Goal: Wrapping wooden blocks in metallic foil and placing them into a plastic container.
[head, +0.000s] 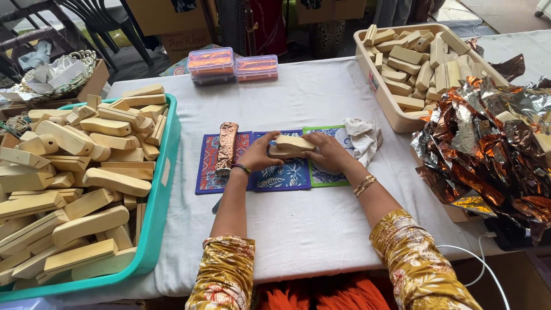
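Over patterned mats [287, 175], both hands grip wooden block [291, 146].

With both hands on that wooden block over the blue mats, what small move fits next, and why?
Probably lowering the wooden block onto the blue mat. The left hand and right hand hold it by its ends just above the mat, and a foil-wrapped piece already lies on the red mat beside it.

A pale, unpainted wooden block [291, 145] with rounded ends is held level and lengthwise between the fingers of both hands, just above the blue patterned mat [285, 173] laid near the middle of the desk [310, 229].
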